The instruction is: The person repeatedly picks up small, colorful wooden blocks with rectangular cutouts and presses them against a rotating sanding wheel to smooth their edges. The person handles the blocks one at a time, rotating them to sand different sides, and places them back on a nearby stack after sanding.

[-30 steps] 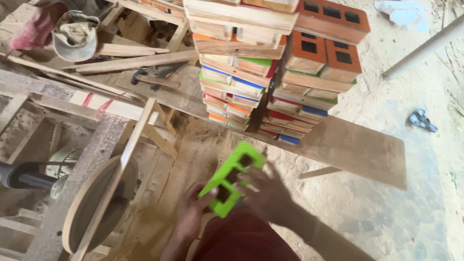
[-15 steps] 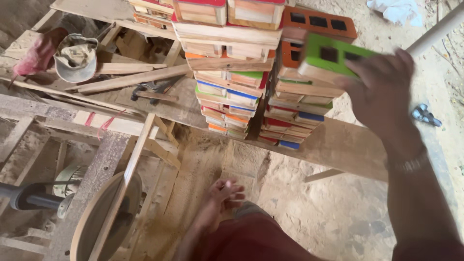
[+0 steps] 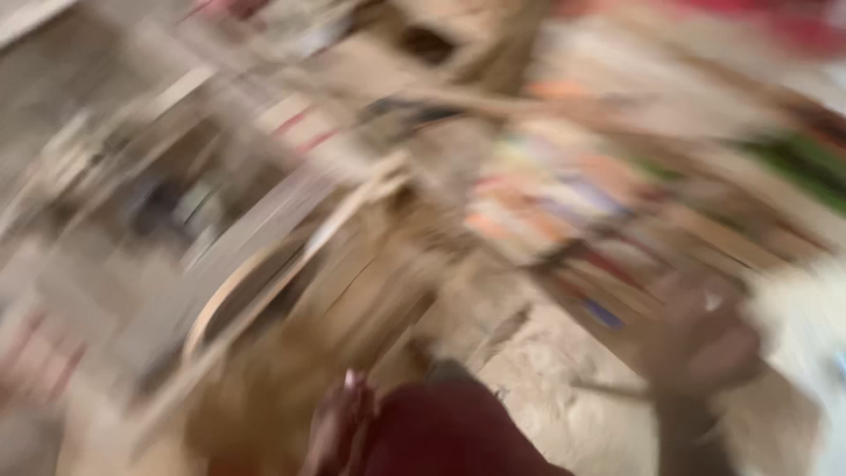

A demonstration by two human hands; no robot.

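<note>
Whole frame motion-blurred.
Right hand (image 3: 701,339) smeared, grip unreadable; left hand (image 3: 339,427) smeared; stacked coloured blocks (image 3: 546,203) just streaks.

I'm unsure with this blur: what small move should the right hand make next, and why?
Probably pause. The right hand looks empty, apart from the stack, and the left hand rests by the knee; everything is too smeared to aim a reach.

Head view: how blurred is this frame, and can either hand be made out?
Head view: heavy motion blur smears everything; the right hand is a dark shape at right, the left hand low by the red garment; grips unreadable; stacked coloured blocks only streaks.
</note>
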